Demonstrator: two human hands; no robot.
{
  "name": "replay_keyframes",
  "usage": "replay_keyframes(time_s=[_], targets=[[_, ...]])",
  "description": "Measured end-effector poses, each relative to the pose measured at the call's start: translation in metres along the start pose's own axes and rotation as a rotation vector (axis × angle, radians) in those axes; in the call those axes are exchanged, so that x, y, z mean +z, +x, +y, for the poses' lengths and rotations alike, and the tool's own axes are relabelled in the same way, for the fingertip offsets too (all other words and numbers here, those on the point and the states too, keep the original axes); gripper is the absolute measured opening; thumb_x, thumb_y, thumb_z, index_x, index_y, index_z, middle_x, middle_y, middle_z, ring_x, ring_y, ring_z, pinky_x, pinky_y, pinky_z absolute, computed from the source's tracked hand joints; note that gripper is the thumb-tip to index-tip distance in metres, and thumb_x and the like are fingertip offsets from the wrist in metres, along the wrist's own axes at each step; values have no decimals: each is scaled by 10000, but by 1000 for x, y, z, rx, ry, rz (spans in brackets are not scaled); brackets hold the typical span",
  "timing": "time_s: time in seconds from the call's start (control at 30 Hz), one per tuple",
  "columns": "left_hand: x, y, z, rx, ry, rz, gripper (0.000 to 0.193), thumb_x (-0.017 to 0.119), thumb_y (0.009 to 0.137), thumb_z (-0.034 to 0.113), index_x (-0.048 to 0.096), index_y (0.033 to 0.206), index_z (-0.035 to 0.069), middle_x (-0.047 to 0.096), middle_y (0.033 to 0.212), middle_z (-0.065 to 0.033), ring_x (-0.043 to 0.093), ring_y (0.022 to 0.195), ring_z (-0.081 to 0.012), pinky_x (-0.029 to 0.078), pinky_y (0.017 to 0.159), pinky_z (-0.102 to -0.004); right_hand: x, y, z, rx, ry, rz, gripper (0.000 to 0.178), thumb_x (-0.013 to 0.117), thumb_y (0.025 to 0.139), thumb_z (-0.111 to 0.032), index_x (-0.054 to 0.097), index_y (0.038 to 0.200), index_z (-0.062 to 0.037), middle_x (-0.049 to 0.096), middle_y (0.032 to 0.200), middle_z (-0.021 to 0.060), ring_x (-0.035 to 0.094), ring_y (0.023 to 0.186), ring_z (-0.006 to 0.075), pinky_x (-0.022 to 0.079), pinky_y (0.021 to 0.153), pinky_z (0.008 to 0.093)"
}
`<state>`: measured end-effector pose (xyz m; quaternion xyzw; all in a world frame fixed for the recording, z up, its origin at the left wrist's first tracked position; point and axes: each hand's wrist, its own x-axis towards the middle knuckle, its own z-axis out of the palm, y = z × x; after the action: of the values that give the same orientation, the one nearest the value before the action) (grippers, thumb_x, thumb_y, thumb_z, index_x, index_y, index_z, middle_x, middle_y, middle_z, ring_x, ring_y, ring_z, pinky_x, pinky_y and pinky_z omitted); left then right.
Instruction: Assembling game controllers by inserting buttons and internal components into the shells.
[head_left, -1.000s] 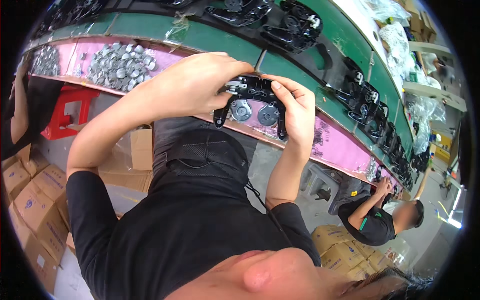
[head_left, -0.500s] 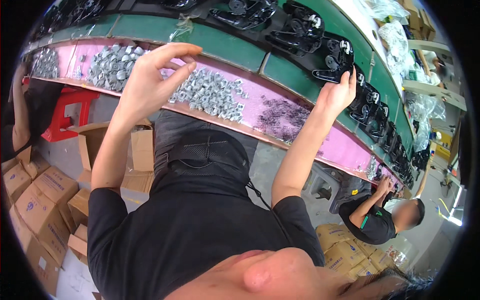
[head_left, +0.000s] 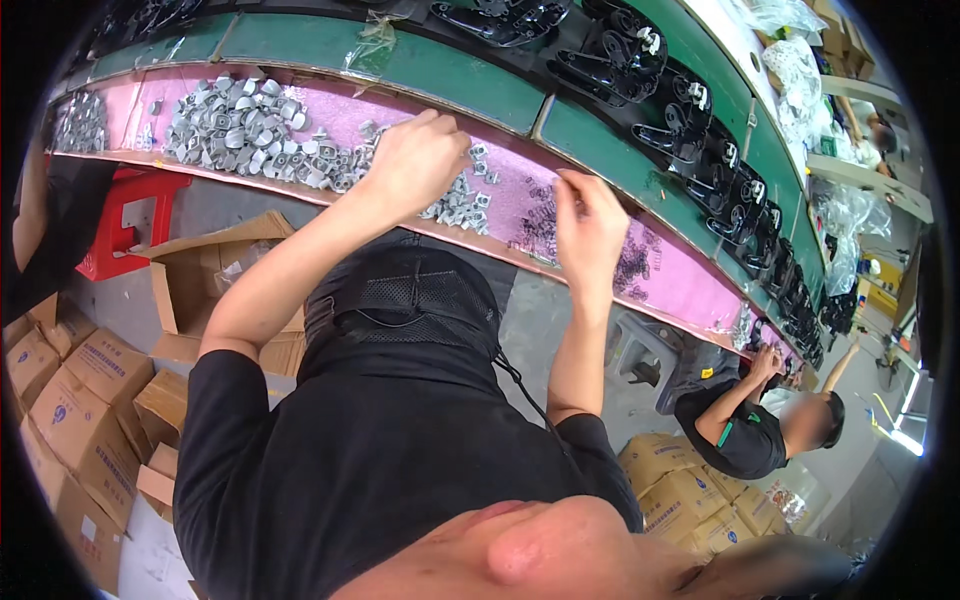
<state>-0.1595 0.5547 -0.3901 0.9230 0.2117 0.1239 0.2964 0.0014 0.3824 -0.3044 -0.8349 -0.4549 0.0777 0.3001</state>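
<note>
My left hand [head_left: 418, 165] is over the pile of small grey parts [head_left: 250, 130] on the pink-lined ledge. Its fingers are curled in, and what they hold, if anything, is hidden. To the right, my right hand [head_left: 594, 232] hovers by a spread of tiny dark wire-like pieces [head_left: 632, 262], thumb and forefinger drawn together. Anything in that pinch is too small to make out. Beyond the ledge, shiny black moulded assemblies [head_left: 680, 125] with white bits on top stand in a row on the green-edged line.
The pink ledge [head_left: 690, 300] runs along the green bench [head_left: 480, 92]. A red stool [head_left: 135, 225] and cardboard boxes [head_left: 85, 415] are at left, an open carton [head_left: 225, 280] below the ledge. A co-worker [head_left: 745, 425] sits at right near more cartons [head_left: 690, 490]. Plastic bags [head_left: 795, 80] lie beyond.
My left hand has moved right over the grey parts, its fingers curling in. My right hand has left a black assembly and come back to the dark pieces. The assemblies have shifted slightly right.
</note>
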Motion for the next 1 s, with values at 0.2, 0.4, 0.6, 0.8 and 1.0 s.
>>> replay_keyframes(time_s=[0.2, 0.4, 0.6, 0.8, 1.0], targets=[[16, 14, 1, -157, -63, -58, 208, 751, 909, 255, 807, 999, 77, 762, 993, -140, 717, 1010, -349, 581, 859, -464, 28, -7, 21, -80, -417, -122, 96, 758, 860, -75, 747, 921, -1, 675, 931, 139, 666, 935, 342, 569, 796, 459], [8, 13, -28, -323, -103, 12, 242, 731, 938, 290, 809, 989, 66, 769, 915, -191, 739, 900, -391, 585, 800, -509, 47, 0, 35, -206, -516, -158, 128, 772, 821, -82, 732, 901, 9, 661, 984, 167, 648, 1033, 352, 553, 801, 471], [10, 9, -33, -309, 23, 83, 244, 758, 906, 291, 814, 988, 68, 765, 932, -194, 735, 923, -384, 590, 811, -494, 55, 0, 23, 146, 129, -158, 202, 774, 885, -73, 750, 1066, 15, 731, 973, 163, 717, 884, 276, 567, 805, 403], [18, 5, -29, -144, 8, 162, 241, 782, 874, 286, 816, 1003, 85, 754, 923, -160, 720, 935, -358, 588, 828, -469, 67, -6, 46, 451, 643, -97, 246, 804, 912, -10, 749, 1142, 57, 766, 941, 58, 688, 851, 90, 552, 767, 235], [17, 7, -26, -163, 61, 86, 298, 805, 867, 290, 789, 1061, 65, 751, 993, -152, 714, 943, -345, 585, 822, -454, 62, -5, 46, 585, 885, -64, 156, 824, 904, 10, 745, 1034, 45, 770, 925, 67, 705, 834, 95, 568, 776, 222]])
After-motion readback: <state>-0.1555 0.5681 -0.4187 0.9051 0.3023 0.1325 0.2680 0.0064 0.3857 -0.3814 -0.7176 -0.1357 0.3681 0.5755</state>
